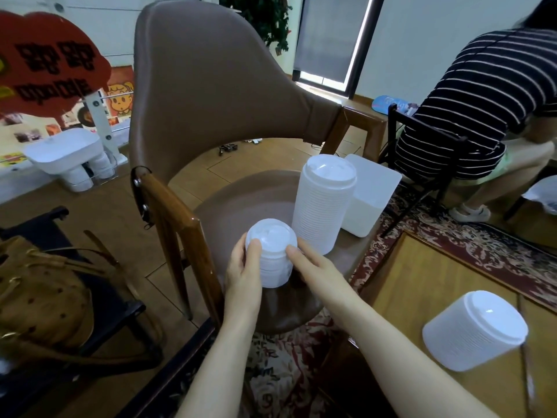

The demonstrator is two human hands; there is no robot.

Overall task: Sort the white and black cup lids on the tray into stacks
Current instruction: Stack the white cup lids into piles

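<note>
I am gripping a short lid stack (272, 254) between my left hand (242, 271) and right hand (313, 267), fingers curled round it. The tall stack (321, 206) beside it looks done, and I am seeing no black lids.

Legible text is limited to two items.

1. Red cloud-shaped sign (51, 60), upper left: it carries two rows of bold black characters. The characters appear mirrored or inverted and cannot be read. A small yellow patch sits at the sign's left edge; any lettering on it is too blurred to read.

2. Blue oval board (388, 104), on the floor beside the black chair frame at right: it bears pale script lettering, too small and blurred to read.

No brand, number or label can be read on the white lids.
</note>
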